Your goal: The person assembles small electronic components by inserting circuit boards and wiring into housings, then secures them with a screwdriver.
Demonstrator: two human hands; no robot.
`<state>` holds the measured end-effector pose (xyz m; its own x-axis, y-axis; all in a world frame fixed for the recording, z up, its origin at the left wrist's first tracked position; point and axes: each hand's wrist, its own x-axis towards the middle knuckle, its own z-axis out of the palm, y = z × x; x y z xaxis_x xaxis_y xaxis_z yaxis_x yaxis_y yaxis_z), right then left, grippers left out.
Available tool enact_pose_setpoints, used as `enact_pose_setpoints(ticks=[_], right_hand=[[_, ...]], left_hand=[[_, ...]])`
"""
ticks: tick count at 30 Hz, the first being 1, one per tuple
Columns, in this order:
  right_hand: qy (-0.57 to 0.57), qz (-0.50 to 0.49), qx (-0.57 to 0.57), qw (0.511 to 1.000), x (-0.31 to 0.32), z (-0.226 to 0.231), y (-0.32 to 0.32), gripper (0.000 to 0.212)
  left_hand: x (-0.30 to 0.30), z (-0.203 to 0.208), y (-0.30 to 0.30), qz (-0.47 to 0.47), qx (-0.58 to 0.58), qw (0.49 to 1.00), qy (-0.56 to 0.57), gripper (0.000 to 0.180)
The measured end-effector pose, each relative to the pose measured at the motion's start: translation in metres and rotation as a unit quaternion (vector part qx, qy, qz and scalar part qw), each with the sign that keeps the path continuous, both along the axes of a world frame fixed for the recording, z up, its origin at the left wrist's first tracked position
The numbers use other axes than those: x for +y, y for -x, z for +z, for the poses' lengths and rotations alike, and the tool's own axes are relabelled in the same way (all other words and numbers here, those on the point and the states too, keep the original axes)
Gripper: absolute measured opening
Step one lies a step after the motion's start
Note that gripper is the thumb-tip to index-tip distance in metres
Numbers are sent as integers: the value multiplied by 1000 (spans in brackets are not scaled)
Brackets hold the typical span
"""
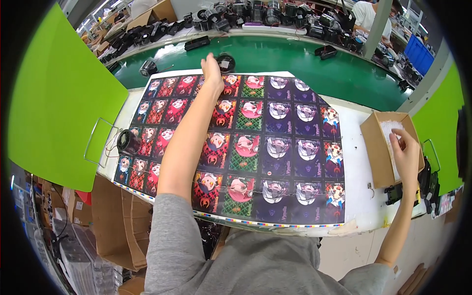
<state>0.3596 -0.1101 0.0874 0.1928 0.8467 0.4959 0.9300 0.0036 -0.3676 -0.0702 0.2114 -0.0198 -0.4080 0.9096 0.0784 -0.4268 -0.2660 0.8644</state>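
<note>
At the far edge of the printed sheet, my left hand (212, 70) is beside a round black device (226, 63) with a pale label on top. Its fingers stretch forward, and I see nothing held in them. Over at the right, my right hand (406, 153) reaches into an open cardboard box (374, 147) holding white material (392, 129). Its thumb and forefinger come together in a pinch; whatever they hold is too small to make out. The sheet (246, 152), covered with rows of cartoon-character cards, lies on the white table between my arms.
Another black cylindrical device with wires (129, 141) stands on the sheet's left side. Beyond the table runs a green conveyor belt (275, 56) bearing a few parts. Bright green panels (61, 98) flank the station. Black parts (429, 184) lie beside the box. A person (366, 17) sits across the belt.
</note>
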Motion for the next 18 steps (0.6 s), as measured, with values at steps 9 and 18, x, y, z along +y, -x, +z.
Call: enact_pose_setpoints(ticks=[9, 18], right_hand=[[91, -39, -71, 993, -17, -33, -60, 20], [260, 55, -11, 964, 7, -31, -75, 23]], left_hand=[[-221, 53, -4, -316, 423, 848, 32, 25], [-428, -77, 49, -644, 570, 433, 269, 38]])
